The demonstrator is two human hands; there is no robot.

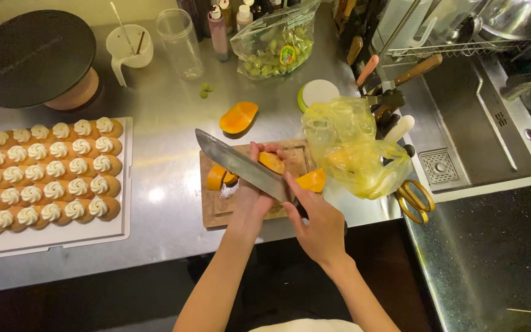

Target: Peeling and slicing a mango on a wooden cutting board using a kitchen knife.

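Orange mango piece (271,162) is lying on the wooden board (216,206), pinned under my left hand (254,187); my right hand (319,224) is gripping the knife (241,165), its blade crossing the fruit.

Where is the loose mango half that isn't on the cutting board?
In the head view, the mango half lies cut side up on the steel counter, just beyond the wooden cutting board, near the bag of grapes.

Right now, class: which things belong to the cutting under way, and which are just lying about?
In use: left hand on a mango piece; right hand holding the knife; cutting board.

Lying about: pastry tray, grapes, jar, scissors, yellow bag.
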